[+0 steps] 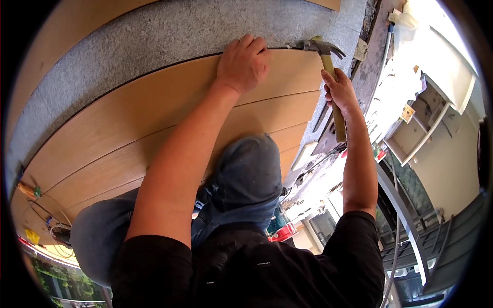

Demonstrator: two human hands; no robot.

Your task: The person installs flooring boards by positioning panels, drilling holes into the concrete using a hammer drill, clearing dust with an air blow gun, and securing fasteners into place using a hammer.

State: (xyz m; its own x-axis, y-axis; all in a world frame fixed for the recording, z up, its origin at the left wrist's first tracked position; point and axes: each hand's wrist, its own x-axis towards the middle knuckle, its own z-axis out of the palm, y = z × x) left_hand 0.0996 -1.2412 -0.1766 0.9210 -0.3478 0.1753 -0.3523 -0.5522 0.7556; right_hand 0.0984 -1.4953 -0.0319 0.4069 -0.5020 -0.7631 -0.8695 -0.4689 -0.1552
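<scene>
My right hand (pixel 340 93) is wrapped around the yellowish handle of a claw hammer (pixel 340 120). The hammer's dark metal head is at the far edge of the outermost brown plank (pixel 292 64), near that plank's right end. A small light metal piece, too small to name, shows at the edge just left of the head. My left hand (pixel 243 63) lies over the same edge with its fingers curled. What those fingers hold, if anything, is hidden beneath them.
Rough grey underlay (pixel 169 36) stretches beyond the plank edge. My knee (pixel 249 159) rests on the laid planks. An orange-handled tool (pixel 25 190) and cables lie at far left. Rubble, a pale open cabinet (pixel 418 120) and a grey metal bar (pixel 400 210) are on the right.
</scene>
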